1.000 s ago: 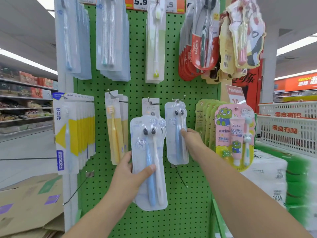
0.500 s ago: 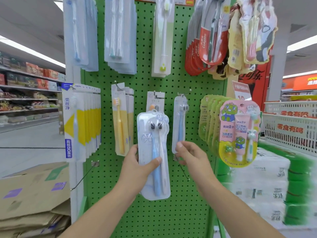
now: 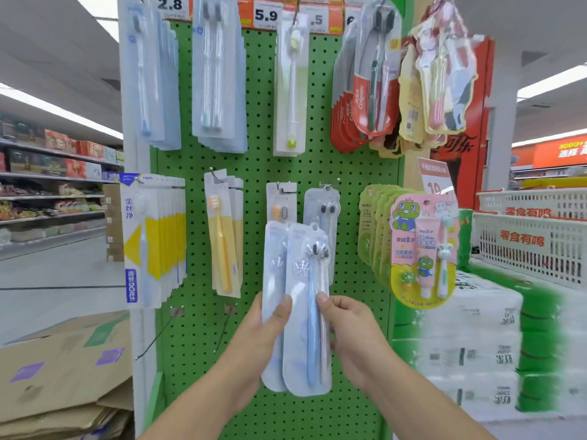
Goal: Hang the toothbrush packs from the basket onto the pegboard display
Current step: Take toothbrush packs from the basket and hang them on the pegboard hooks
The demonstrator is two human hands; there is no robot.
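We hold two clear toothbrush packs [image 3: 305,312] fanned one over the other in front of the green pegboard [image 3: 260,166]. Our left hand [image 3: 265,328] grips them from the left edge, thumb pressed across the front, while our right hand [image 3: 346,328] pinches the right edge of the front pack, thumb on its face. Both hands grasp; neither is released.

Above our fingertips, one matching pack [image 3: 322,211] already hangs on its hook [image 3: 327,185].

The risks, as we judge them: the glossy packs could slide apart as we split them, and one might drop, since only thumbs pin them. The hang hole at the top sits far above our fingers, so the pack may flex and miss the hook tip. We could also thread it onto the neighbouring hook above our left thumb, where a different orange-brush card [image 3: 281,201] hangs.

Legible writing: price tags [image 3: 266,15] above read "2.8" and "5.9"; the red packs [image 3: 360,100] up right of our fingers say "Colgate"; the yellow-arrow packs [image 3: 139,242] far left read "FROG" and "柔丝净". The white basket [image 3: 527,239] right of our hands reads "零食有鸣".
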